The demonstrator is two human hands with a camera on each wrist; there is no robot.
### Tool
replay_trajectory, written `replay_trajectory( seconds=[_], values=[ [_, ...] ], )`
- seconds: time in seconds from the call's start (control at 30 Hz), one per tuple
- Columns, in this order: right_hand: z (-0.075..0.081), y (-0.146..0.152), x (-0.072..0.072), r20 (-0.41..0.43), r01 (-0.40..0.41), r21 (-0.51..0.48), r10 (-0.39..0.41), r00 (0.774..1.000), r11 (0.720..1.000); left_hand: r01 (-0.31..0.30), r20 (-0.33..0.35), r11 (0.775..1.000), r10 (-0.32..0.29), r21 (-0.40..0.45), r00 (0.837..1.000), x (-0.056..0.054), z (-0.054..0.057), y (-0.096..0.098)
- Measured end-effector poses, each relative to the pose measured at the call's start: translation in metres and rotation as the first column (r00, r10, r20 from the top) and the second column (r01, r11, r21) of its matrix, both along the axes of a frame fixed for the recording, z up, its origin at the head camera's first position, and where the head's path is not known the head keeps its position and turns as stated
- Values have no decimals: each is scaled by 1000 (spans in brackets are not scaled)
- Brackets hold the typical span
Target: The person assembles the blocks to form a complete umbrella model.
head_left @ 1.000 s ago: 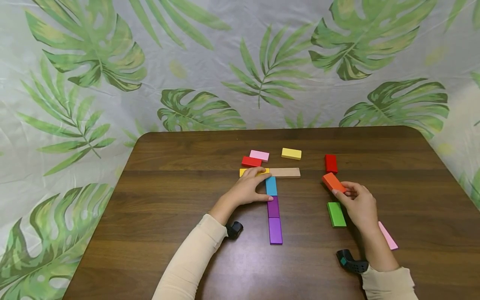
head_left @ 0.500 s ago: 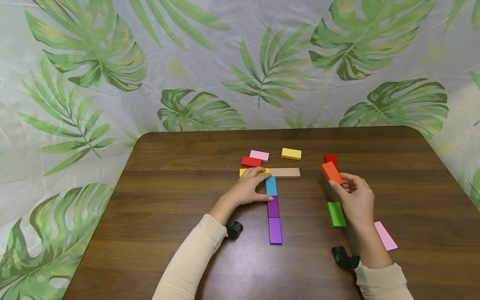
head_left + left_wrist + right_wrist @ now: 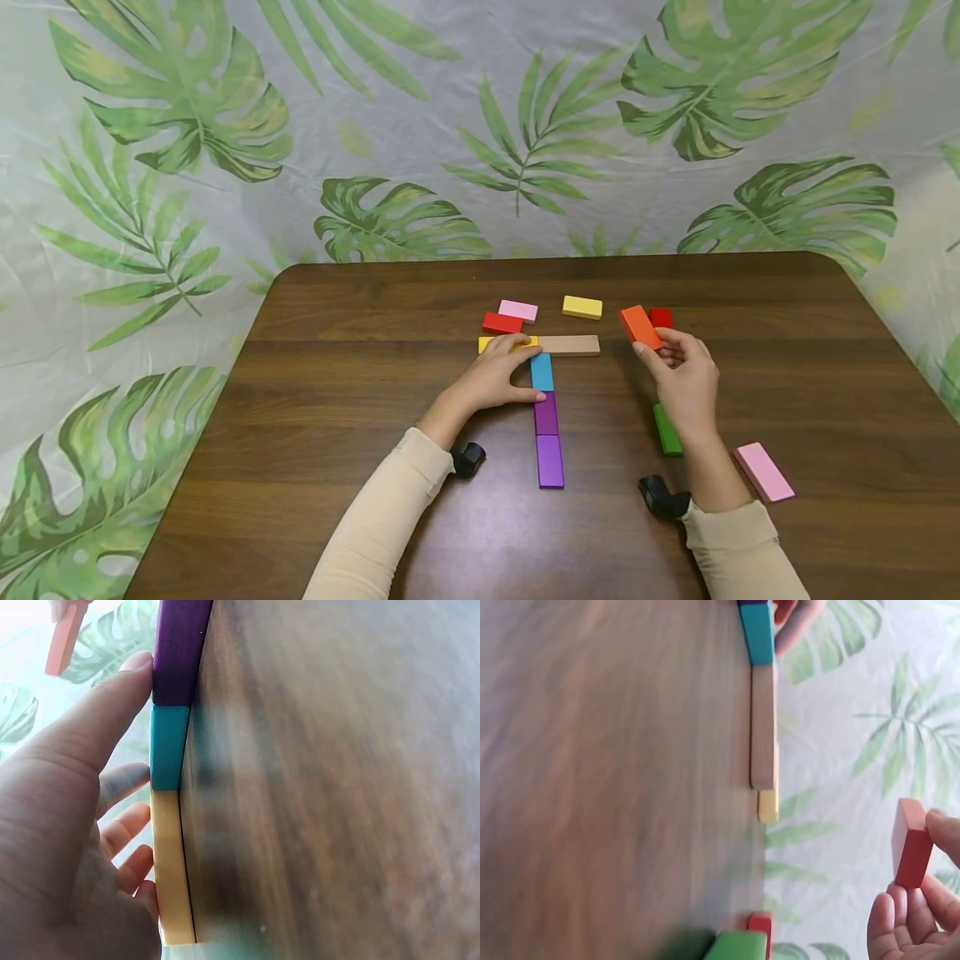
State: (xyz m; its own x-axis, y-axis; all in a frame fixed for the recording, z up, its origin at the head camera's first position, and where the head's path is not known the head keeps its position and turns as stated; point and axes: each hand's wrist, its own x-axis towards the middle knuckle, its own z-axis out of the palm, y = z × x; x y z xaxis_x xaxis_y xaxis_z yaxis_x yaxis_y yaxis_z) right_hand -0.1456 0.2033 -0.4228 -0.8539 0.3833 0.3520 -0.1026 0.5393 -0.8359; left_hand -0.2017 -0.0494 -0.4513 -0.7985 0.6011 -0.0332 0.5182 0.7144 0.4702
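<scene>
My left hand (image 3: pixel 491 375) rests over a T-shaped layout of wooden blocks, fingers spread. In the left wrist view its thumb touches the dark purple block (image 3: pixel 178 652), and the other fingertips lie along the blue block (image 3: pixel 169 746) and the yellow-orange block (image 3: pixel 172 862). A natural wood block (image 3: pixel 570 346) continues the top bar to the right. Below the dark purple block lies a brighter purple block (image 3: pixel 550 461). My right hand (image 3: pixel 686 383) pinches an orange block (image 3: pixel 640 327) between thumb and fingers, held tilted above the table, right of the natural block.
Behind the bar lie a red block (image 3: pixel 502 322), a pink block (image 3: pixel 518 312) and a pale yellow block (image 3: pixel 582 307). On the right are another red block (image 3: pixel 662 317), a green block (image 3: pixel 667 429) and a larger pink block (image 3: pixel 764 472). A leaf-printed cloth (image 3: pixel 525 125) hangs behind the table.
My right hand has lifted the orange block and carried it left and away from me, past the red block on the right. The left hand has stayed where it was.
</scene>
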Motion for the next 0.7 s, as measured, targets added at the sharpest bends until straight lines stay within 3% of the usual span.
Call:
replay_trajectory(
  seconds=[0.37, 0.7],
  values=[
    [-6, -14, -17, -14, 5, -14, -5, 1000, 1000, 7, -5, 1000, -7, 1, 1000, 0, -1, 0],
    [-17, -20, -29, 50, 7, 12, -8, 999, 1000, 0, -2, 1000, 0, -10, 1000, 0, 1, 0]
  ],
)
